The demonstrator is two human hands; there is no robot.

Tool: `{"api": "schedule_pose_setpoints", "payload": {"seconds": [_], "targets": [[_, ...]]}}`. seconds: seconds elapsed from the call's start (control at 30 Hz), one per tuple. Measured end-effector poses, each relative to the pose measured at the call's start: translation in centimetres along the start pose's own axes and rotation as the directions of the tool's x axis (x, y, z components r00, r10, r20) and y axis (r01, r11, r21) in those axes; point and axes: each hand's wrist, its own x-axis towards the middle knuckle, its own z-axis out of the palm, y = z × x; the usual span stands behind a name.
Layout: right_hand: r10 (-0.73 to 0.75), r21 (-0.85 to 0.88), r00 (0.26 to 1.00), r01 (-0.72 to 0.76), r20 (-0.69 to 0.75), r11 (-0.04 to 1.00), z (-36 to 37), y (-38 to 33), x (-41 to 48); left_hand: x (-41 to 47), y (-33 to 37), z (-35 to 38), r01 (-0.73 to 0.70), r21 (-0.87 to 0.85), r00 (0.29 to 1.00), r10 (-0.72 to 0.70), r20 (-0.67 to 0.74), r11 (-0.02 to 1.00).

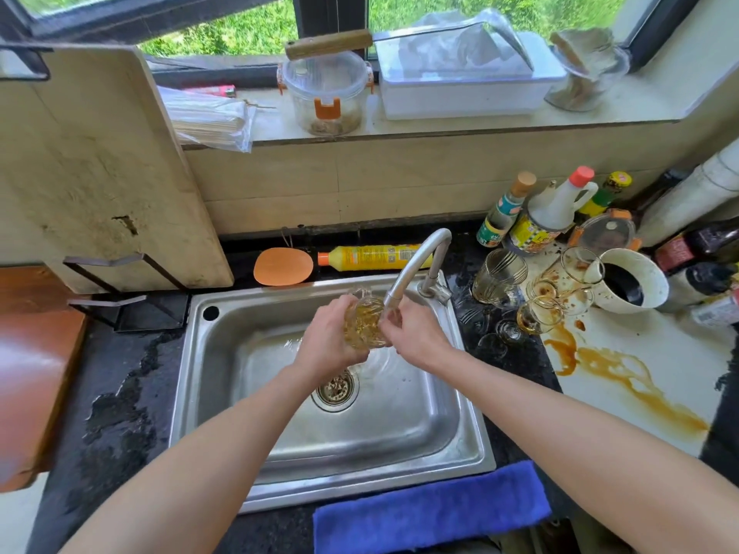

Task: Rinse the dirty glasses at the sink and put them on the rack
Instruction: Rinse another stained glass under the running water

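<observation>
Glass: clear and patterned, tinted amber by residue; held tilted over the sink, its mouth at the faucet spout.
Left hand: fingers wrapped round the glass's body.
Right hand: fingers curled on the glass's right end, under the spout.
Other glasses: brown-stained, clustered on the counter by the sink's back right corner.

I see a dark counter, wet in patches, with the steel sink set into it. A blue cloth lies on its near edge. Along the back edge, a yellow bottle lies beside an orange pad. Dirty glasses crowd right of the sink by a stained white board. The black rack stands left.
</observation>
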Motion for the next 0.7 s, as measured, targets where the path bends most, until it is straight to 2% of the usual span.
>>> {"api": "schedule_pose_setpoints", "payload": {"seconds": [0.07,0.17,0.23,0.3,0.37,0.4,0.47,0.53,0.57,0.63,0.7], "targets": [[-0.067,-0.086,0.998,0.067,0.001,0.994,-0.8,-0.2,0.5,0.2,0.0,-0.6,-0.01,0.024,0.997,0.008,0.081,1.0],[-0.072,-0.039,0.997,0.07,-0.037,0.997,-1.0,-0.4,1.0,0.3,0.3,-0.9,0.008,-0.065,0.993,0.0,0.122,0.998],[-0.037,0.02,0.996,0.038,-0.083,0.999,-0.5,-0.4,1.1,-0.1,0.2,-0.6,0.02,-0.102,0.998,-0.015,0.058,0.995],[0.039,0.162,0.993,-0.02,-0.113,0.987,0.2,-0.3,1.0,-0.6,-0.2,0.1,0.037,-0.101,0.999,-0.039,-0.025,0.994],[0.105,0.312,0.991,-0.075,-0.082,0.947,0.6,-0.2,0.8,-1.0,-0.3,0.8,0.057,-0.104,0.995,-0.065,-0.072,0.993],[0.114,0.331,0.991,-0.086,-0.067,0.94,0.6,-0.2,0.6,-1.0,-0.3,0.9,0.07,-0.115,0.993,-0.08,-0.084,0.991],[0.064,0.229,0.997,-0.051,-0.049,0.972,0.4,-0.1,0.4,-0.5,-0.3,0.7,0.097,-0.135,0.993,-0.106,-0.055,0.986],[-0.043,-0.04,0.997,0.041,-0.065,0.998,-0.2,0.5,-0.1,-0.1,-0.6,0.5,0.119,-0.11,0.993,-0.119,0.014,0.987],[-0.133,-0.172,0.985,0.114,-0.106,0.979,-0.4,1.0,-0.3,0.1,-1.0,0.4,0.13,-0.074,0.991,-0.127,0.046,0.989],[-0.397,-0.314,0.897,0.326,-0.194,0.892,-0.7,2.2,-0.8,0.4,-1.5,0.2,0.149,0.006,0.983,-0.149,0.107,0.989],[-0.604,-0.414,0.792,0.522,-0.089,0.746,-0.7,3.6,-0.9,0.6,-1.6,0.0,0.144,0.068,0.974,-0.153,0.165,0.987]]}}
